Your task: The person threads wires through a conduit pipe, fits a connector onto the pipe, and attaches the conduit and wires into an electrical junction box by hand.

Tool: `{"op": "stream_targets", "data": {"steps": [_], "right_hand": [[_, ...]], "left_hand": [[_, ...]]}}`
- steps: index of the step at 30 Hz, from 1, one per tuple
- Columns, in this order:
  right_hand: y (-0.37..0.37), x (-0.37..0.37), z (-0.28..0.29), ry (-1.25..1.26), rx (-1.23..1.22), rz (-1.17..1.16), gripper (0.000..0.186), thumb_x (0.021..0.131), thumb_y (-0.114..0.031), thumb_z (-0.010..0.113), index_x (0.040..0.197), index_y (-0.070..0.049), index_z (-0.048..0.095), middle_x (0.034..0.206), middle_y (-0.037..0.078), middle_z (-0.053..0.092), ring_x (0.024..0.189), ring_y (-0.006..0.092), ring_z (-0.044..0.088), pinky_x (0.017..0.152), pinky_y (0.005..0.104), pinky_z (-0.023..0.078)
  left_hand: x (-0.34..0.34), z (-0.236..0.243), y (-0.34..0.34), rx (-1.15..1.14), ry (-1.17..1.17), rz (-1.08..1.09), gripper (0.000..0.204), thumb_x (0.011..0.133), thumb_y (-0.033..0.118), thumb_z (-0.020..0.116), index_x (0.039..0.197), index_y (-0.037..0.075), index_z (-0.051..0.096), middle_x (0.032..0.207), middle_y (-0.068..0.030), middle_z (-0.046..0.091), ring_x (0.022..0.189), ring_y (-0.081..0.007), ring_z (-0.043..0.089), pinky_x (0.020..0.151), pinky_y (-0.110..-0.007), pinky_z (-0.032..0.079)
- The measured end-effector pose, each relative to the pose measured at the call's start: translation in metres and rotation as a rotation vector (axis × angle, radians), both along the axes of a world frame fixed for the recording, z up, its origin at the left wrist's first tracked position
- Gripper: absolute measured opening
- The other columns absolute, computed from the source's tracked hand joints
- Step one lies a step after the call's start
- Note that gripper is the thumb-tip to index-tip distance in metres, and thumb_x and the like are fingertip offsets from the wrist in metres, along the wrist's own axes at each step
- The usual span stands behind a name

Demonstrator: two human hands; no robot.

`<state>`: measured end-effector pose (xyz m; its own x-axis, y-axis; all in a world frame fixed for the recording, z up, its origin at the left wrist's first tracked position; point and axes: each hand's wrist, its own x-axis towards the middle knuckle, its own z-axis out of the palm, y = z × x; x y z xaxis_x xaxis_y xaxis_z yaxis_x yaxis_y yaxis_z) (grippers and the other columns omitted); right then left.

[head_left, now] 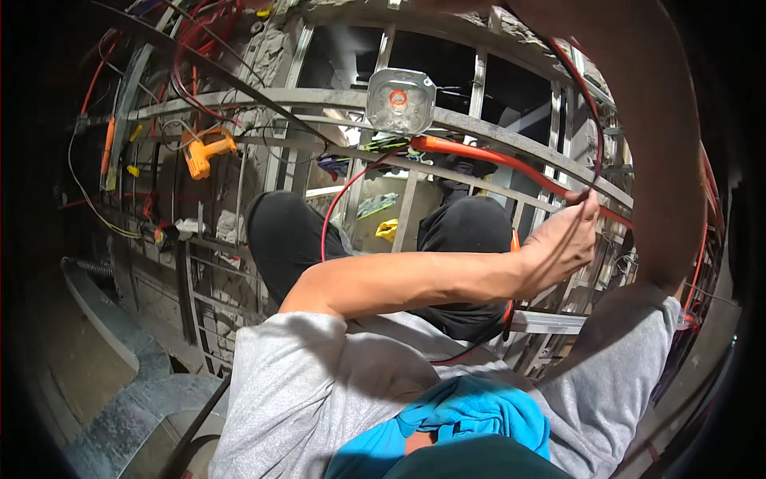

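Note:
My left hand point(563, 238) reaches across to the right, its fingers pinched on a thin dark red wire point(599, 145). That wire runs upward from the fingertips beside my right forearm point(650, 96). My right arm is raised along the right side, and the hand is cut off at the upper edge, so its fingers do not show. Just past my left fingertips passes an orange flexible conduit point(499, 156), ending beneath a square metal junction box point(401, 117) with an orange ring inside. A red wire point(345, 191) loops down from near the conduit's end, passing behind my left forearm.
Metal framing bars point(511, 136) cross in front of and below my bent knees point(471, 227). To the left, an orange-yellow power tool point(206, 152) hangs near tangled red wires point(209, 36). A yellow item point(387, 230) lies lower down between my knees. Curved metal ducting point(120, 419) stands at lower left.

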<state>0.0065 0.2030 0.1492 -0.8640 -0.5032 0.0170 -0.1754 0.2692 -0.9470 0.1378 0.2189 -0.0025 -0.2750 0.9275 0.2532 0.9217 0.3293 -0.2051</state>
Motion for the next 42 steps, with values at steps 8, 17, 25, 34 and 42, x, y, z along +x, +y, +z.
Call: {"op": "stream_targets", "data": {"steps": [8,17,25,34,42], "right_hand": [[0.063,0.015,-0.017,0.082,-0.091,-0.082,0.030,0.105,-0.026,0.073,0.112,0.003,0.075,0.088,0.002,0.074,0.069,0.0046,0.058,0.060,0.0211,0.044],[0.220,0.062,-0.021,-0.205,-0.036,0.054,0.037,0.113,-0.026,0.058,0.135,0.003,0.068,0.097,0.002,0.079,0.053,-0.0069,0.033,0.047,0.0164,0.025],[0.262,0.100,-0.050,-0.209,-0.065,-0.014,0.038,0.114,-0.028,0.056,0.133,0.003,0.068,0.104,0.002,0.078,0.053,-0.0071,0.035,0.046,0.0157,0.023],[0.297,0.157,-0.079,-0.221,0.082,-0.433,0.037,0.115,-0.031,0.056,0.130,0.001,0.069,0.068,-0.015,0.037,0.057,-0.0033,0.029,0.053,0.0197,0.020],[0.311,0.188,-0.128,-0.228,-0.124,-0.558,0.037,0.116,-0.028,0.056,0.139,-0.002,0.068,0.069,-0.015,0.035,0.057,-0.0031,0.026,0.052,0.0201,0.019]], "left_hand": [[-0.031,0.001,-0.140,0.698,-0.959,0.143,0.025,0.097,0.020,0.076,0.115,0.003,0.074,0.104,-0.0103,0.076,0.105,-0.0259,0.073,0.100,-0.045,0.055],[-0.083,0.049,-0.260,0.546,-1.300,0.656,0.019,0.103,0.017,0.075,0.107,-0.002,0.073,0.096,-0.0021,0.073,0.093,-0.0109,0.067,0.087,-0.029,0.053],[-0.142,0.025,-0.201,0.642,-1.147,0.110,0.021,0.102,-0.005,0.067,0.122,-0.002,0.073,0.115,-0.0094,0.077,0.109,-0.0161,0.072,0.101,-0.032,0.056],[-0.176,0.017,-0.144,0.550,-1.247,-0.008,0.020,0.109,0.004,0.061,0.124,-0.002,0.072,0.114,-0.0078,0.077,0.094,-0.0143,0.077,0.083,-0.031,0.065],[-0.180,0.023,-0.102,0.277,-1.130,0.077,0.020,0.111,0.008,0.060,0.123,0.002,0.075,0.083,-0.0016,0.065,0.080,-0.0078,0.066,0.080,-0.028,0.066]]}}
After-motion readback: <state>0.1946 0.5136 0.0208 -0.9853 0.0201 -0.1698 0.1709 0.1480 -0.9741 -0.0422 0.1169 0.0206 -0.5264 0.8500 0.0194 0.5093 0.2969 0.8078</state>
